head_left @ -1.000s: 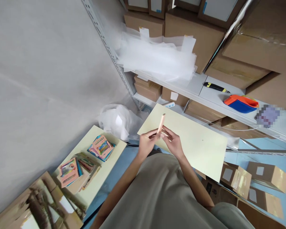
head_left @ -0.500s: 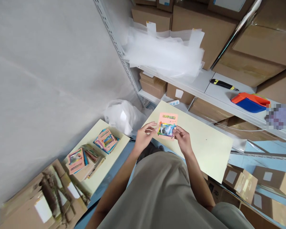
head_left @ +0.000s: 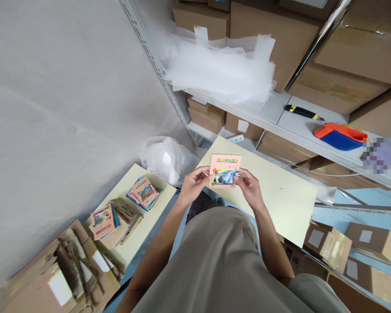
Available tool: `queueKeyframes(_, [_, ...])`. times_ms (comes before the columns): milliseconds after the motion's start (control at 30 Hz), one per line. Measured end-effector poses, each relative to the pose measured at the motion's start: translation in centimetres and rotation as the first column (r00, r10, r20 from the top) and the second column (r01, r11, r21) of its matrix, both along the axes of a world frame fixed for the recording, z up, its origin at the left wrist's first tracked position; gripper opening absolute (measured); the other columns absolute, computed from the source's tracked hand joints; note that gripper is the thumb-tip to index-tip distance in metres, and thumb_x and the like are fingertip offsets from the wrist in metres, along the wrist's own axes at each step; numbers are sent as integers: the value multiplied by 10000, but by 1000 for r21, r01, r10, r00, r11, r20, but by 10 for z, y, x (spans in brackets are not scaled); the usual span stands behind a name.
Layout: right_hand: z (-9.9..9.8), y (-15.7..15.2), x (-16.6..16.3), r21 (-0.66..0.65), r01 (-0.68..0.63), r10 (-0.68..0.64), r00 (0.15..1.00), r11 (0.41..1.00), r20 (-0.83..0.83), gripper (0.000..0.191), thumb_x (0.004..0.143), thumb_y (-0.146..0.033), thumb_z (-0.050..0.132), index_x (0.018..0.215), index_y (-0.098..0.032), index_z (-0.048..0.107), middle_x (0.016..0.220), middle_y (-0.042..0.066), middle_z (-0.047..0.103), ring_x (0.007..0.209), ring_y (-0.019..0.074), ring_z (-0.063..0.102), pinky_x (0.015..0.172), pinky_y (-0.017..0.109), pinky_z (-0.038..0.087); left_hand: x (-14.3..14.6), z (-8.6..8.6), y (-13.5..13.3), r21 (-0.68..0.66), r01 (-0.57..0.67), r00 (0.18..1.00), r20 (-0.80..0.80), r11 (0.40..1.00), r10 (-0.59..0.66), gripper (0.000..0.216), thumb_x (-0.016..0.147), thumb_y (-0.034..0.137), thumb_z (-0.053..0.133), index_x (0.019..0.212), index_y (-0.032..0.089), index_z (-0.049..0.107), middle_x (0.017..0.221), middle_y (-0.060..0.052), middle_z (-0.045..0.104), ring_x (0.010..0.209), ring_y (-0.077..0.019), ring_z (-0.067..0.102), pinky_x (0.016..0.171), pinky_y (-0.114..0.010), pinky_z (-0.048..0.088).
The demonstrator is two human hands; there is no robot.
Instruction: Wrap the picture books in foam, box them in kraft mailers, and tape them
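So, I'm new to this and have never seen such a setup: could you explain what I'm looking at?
There is no machine here, only a person's bare hands, seen by one head-worn camera looking forward and down. The left hand and right hand grip opposite sides of a pink book, front cover facing up, above the edge of a pale table. On another pale table, to the left, lie two piles of books. A black-and-yellow cutter lies on the shelf ahead.

From the booklet (head_left: 224,161), opens freely toward four o'clock above the tabletop (head_left: 276,204); runs into the shelf (head_left: 295,129) at two, stacked booklets (head_left: 103,218) at eight, the white bag (head_left: 166,158) at nine.
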State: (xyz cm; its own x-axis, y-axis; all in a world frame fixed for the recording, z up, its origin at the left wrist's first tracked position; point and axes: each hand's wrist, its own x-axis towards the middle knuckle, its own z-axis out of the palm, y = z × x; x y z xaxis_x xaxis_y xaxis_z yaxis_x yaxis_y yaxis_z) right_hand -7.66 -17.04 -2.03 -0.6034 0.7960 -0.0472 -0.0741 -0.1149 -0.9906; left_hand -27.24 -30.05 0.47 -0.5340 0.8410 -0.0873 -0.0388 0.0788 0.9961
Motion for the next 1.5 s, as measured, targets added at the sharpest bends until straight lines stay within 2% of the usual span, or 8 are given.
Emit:
queueKeyframes(200, [6,3,3,143,19,-13,999,990,-43,335,923,-592,853,1059,-287,837,1208,86,848,1296,330,742,1191,556,550,-2,11,0,114,70,980,-193,991,-47,267,911,485,845,958,223,838,1009,-79,751,919,-198,696,828,-310,581])
queueKeyframes(367, [13,3,2,116,12,4,991,993,-135,270,939,-578,849,1008,-317,832,1291,82,824,1369,320,715,1180,557,566,-6,17,1,158,96,964,-261,983,-52,230,948,440,807,835,242,830,1095,-109,745,1076,-237,727,956,-372,609])
queueKeyframes(567, [18,7,-1,223,5,10,998,975,-66,300,967,-589,808,1094,-321,853,1289,80,820,1337,319,725,1210,542,539,-10,13,1,134,22,986,-169,991,1,270,909,485,840,937,221,789,1096,-103,791,1075,-241,760,960,-371,622])
queueKeyframes(800, [7,3,-8,141,54,-57,998,988,17,400,946,-552,838,1218,-272,751,1023,53,848,921,238,786,918,404,634,-19,10,-3,61,26,996,-85,998,-21,385,866,544,884,852,201,711,888,-46,784,718,-155,716,692,-265,589])
queueKeyframes(967, [4,1,-11,134,98,-98,995,986,-2,343,925,-561,853,1031,-250,755,976,41,813,839,188,741,788,323,613,-22,6,-6,28,61,992,-115,998,-58,398,976,576,767,1096,204,837,905,-43,781,683,-135,651,632,-251,553])
queueKeyframes(1100, [9,4,-6,106,66,-67,998,992,5,330,975,-559,790,1109,-258,805,1000,38,831,746,164,707,708,320,618,-22,0,-2,21,71,992,-102,997,-69,437,987,591,740,1172,209,842,1042,-76,812,759,-156,685,666,-266,572])
queueKeyframes(1267, [14,9,-2,70,-1,-2,1000,998,31,418,932,-602,822,1155,-251,780,1039,69,862,863,224,798,759,363,643,-16,1,8,-40,48,996,-68,998,-51,476,882,635,827,1070,197,819,982,-74,817,817,-192,734,681,-278,587])
queueKeyframes(1500, [29,14,-5,-5,35,-34,994,999,105,512,957,-706,753,812,-220,688,673,58,788,545,175,688,505,281,492,-4,15,31,-93,28,997,-75,995,-35,528,939,689,729,746,199,702,594,9,641,538,-127,584,572,-258,524])
